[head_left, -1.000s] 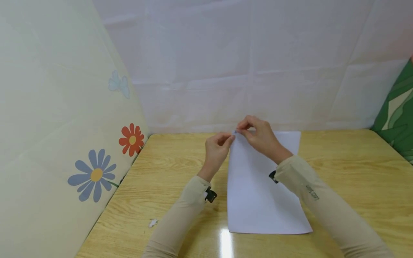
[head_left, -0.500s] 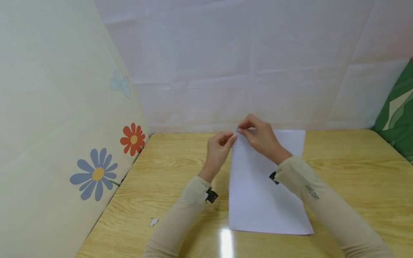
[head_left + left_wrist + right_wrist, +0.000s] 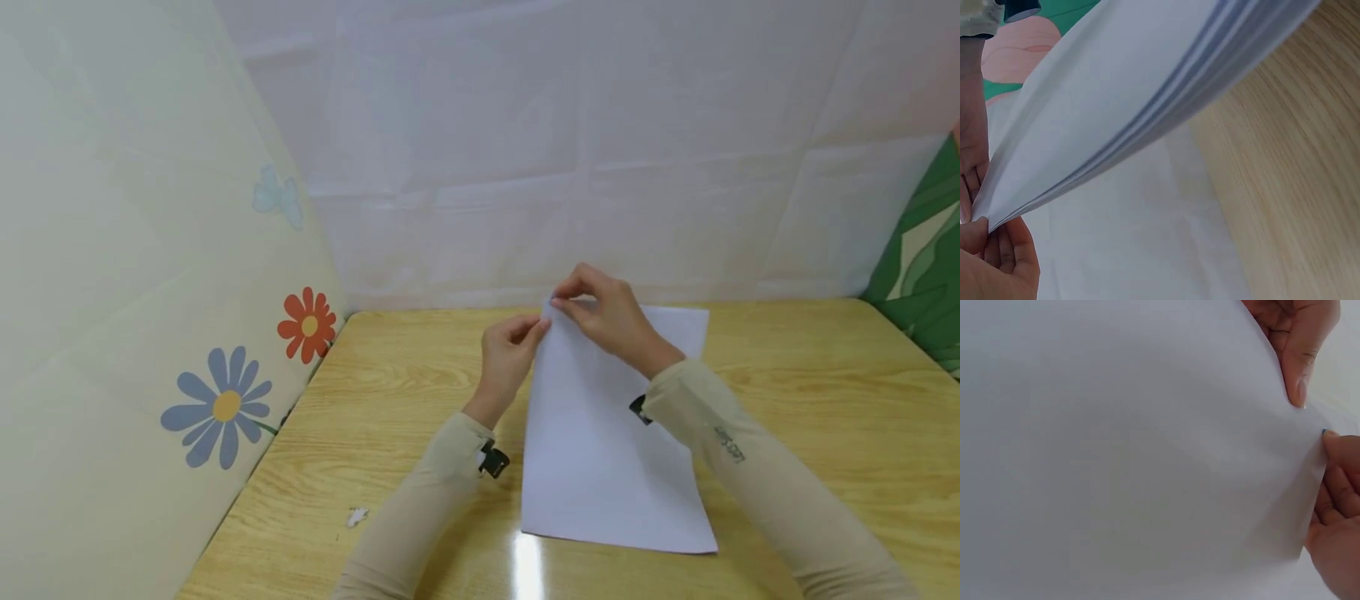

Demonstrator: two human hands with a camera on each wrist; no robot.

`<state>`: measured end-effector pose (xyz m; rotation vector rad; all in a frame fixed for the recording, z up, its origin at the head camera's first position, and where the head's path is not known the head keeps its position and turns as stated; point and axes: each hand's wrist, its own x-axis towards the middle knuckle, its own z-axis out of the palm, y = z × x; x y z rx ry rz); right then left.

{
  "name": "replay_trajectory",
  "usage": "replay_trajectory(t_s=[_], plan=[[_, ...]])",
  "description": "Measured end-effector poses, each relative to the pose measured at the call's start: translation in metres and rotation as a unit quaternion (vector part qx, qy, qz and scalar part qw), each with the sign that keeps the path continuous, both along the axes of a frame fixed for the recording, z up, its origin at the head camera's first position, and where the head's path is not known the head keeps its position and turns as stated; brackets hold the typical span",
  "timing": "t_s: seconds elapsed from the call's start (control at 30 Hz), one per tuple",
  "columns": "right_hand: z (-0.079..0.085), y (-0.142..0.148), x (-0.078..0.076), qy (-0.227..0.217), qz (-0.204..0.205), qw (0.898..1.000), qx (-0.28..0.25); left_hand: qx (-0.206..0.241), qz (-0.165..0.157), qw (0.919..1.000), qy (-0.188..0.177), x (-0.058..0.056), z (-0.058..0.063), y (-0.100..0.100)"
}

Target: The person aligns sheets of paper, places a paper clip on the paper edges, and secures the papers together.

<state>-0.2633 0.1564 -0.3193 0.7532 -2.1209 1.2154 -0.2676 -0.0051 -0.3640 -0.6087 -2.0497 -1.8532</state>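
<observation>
A stack of white paper sheets hangs tilted over the table, its layered edges fanned slightly apart in the left wrist view. My left hand pinches the stack's left edge near the top corner, thumb in front. Right beside it, my right hand is at that same corner, thumb and index finger pinched together. A tiny blue thing shows at the right thumb's tip in the right wrist view; most of it is hidden, and its kind is unclear. The right hand's other fingers are partly behind the paper.
A wood-grain table lies below, with a small white scrap near my left forearm. White cloth hangs behind. A flower-printed panel stands on the left, and green leaf print on the right.
The right fingertips have closed in on the corner, mostly covering the blue thing. The lower end of the paper has swung slightly left; the hands have barely moved.
</observation>
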Motion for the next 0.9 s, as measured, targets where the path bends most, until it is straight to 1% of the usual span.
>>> replay_trajectory(t_s=[0.2, 0.37, 0.6, 0.63, 0.73, 0.9], plan=[[0.001, 0.001, 0.001, -0.001, 0.008, 1.000, 0.004, 0.017, -0.007, 0.9998, 0.004, 0.000, -0.002, 0.001], [0.001, 0.001, 0.002, 0.001, 0.009, 1.000, 0.020, 0.014, -0.003, 0.9998, 0.012, 0.001, -0.002, 0.001], [0.000, 0.003, 0.001, -0.002, 0.008, 0.999, 0.043, 0.024, -0.009, 0.9996, 0.010, 0.024, 0.022, 0.002], [-0.001, 0.003, 0.001, -0.001, 0.007, 0.999, 0.046, 0.025, -0.008, 0.9996, 0.011, 0.024, 0.023, 0.002], [-0.001, 0.003, 0.001, 0.003, 0.007, 0.999, 0.050, 0.029, -0.007, 0.9995, 0.012, 0.025, 0.023, 0.003], [-0.001, 0.002, 0.001, 0.010, 0.006, 0.999, 0.050, 0.034, -0.009, 0.9994, 0.002, 0.011, 0.009, 0.004]])
